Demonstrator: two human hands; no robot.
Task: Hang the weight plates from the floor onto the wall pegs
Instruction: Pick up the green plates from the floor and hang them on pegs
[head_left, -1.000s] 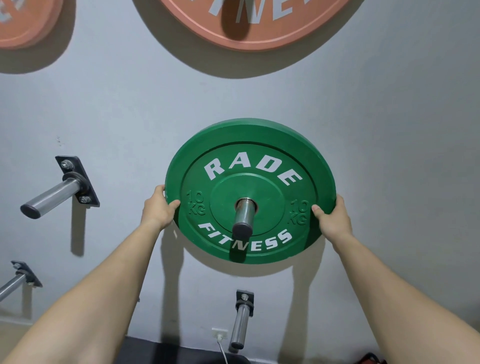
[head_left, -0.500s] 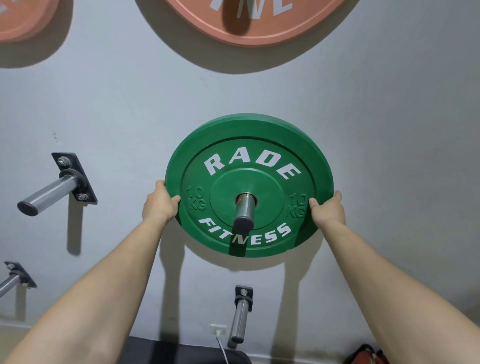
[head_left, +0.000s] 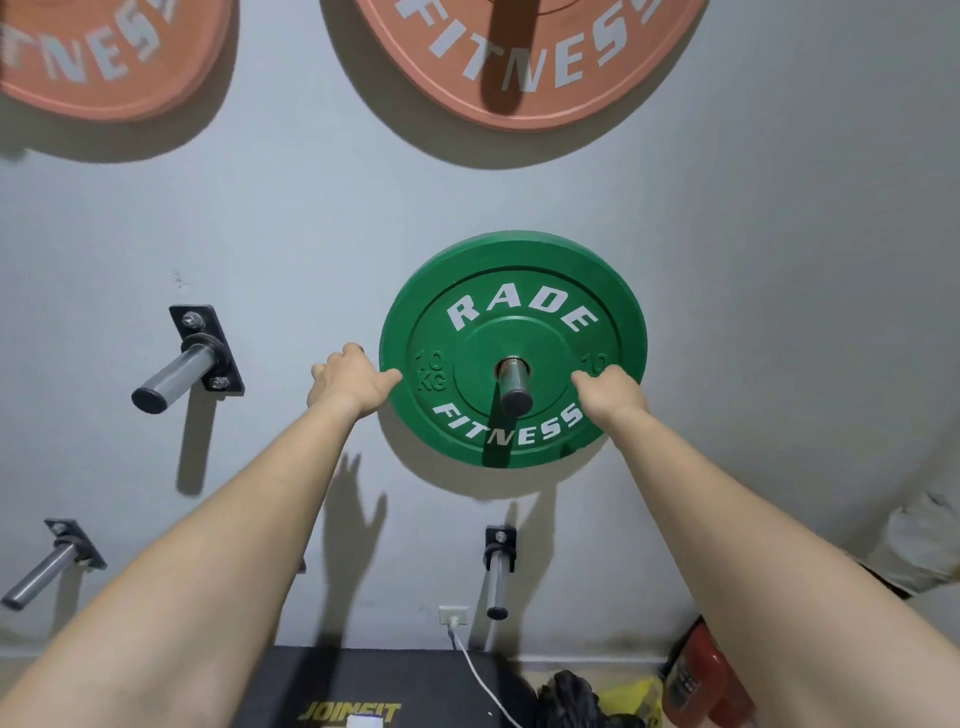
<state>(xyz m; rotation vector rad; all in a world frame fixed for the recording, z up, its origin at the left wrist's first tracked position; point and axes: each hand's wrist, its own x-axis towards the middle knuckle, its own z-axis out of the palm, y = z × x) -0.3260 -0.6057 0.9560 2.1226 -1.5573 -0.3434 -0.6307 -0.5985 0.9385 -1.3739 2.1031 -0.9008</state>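
Left hand (head_left: 348, 384) and right hand (head_left: 613, 395) loosely touch green plate (head_left: 519, 291).

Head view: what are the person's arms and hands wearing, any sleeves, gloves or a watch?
Both forearms are bare down to the frame's edge, no sleeves in view. The left hand and right hand are ungloved; no watch, wristband or ring shows.
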